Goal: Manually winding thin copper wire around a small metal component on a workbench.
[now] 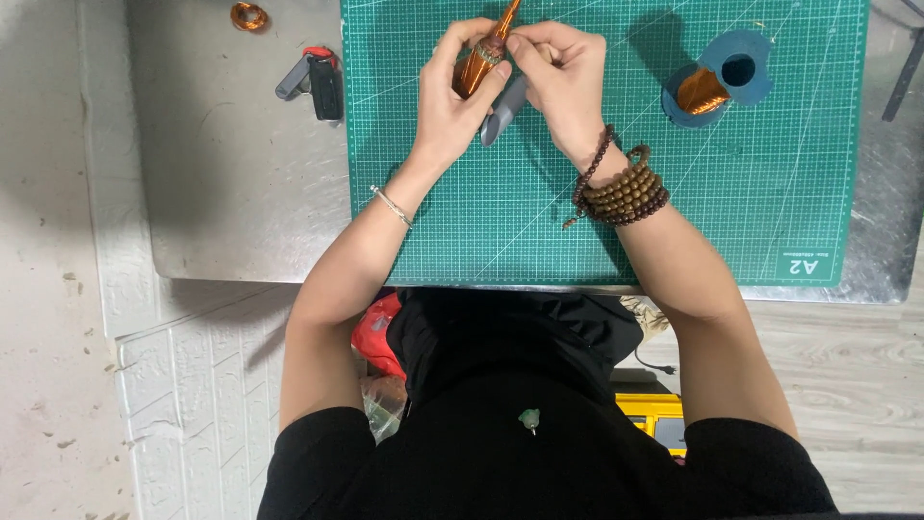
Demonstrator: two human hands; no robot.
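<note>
A green cutting mat (731, 193) covers the metal table (241, 193) above a pale floor (48, 337). Over the mat's far edge, the left hand (448, 106) and right hand (563, 82) both grasp a copper coil (478, 63). A blue spool (717, 82) lies on the mat's right side.

Quick headcount of the bench

Two hands, left hand (452, 101) and right hand (563, 82), pinching one long copper-wound coil (478, 60). One blue spool of copper wire (714, 82) right of the right hand, one small copper wire ring (248, 15) and one black-and-grey clip tool (314, 82) left of the left hand, one green gridded cutting mat (751, 193) underneath.
</note>
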